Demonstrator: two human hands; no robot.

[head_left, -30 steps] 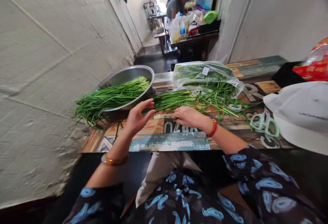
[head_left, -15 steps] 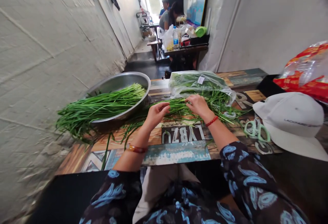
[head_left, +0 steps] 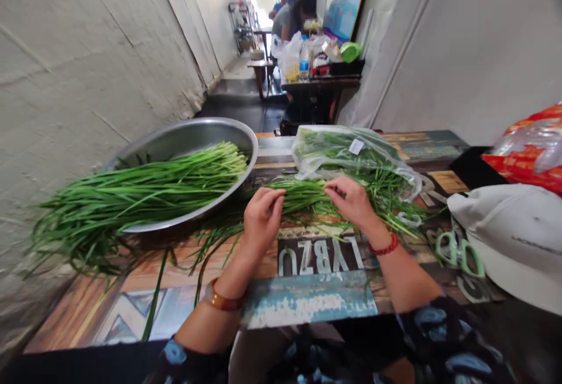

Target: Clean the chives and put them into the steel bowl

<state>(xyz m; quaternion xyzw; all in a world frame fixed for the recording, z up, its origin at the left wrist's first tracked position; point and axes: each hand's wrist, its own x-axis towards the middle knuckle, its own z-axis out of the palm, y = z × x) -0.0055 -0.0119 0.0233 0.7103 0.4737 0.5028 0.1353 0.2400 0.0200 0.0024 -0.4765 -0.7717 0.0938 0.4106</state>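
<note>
A loose pile of garlic chives (head_left: 305, 195) lies across the tabletop in front of me. My left hand (head_left: 263, 215) is over the left part of this pile, thumb and forefinger brought together in a pinch. Facing it, my right hand (head_left: 352, 201) is above the pile's right part, its fingertips also pinched. Anything thin between the fingertips is too small to make out. Just behind the hands is a clear plastic bag (head_left: 340, 147) with more chives inside. A large metal basin (head_left: 188, 129) on the left holds a thick bunch of chives, leaves hanging over its rim.
Green-handled scissors (head_left: 459, 253) lie on the right of the patchwork table (head_left: 307, 302), beside a white cap (head_left: 509, 232). A red plastic package (head_left: 527, 158) is behind the cap. Farther back, people sit near another table (head_left: 322, 84). A wall (head_left: 65, 79) runs along the left.
My view has tipped down and come closer to the table. The fingers of both hands have drawn into pinches, and the right fingertips have lifted off the chives.
</note>
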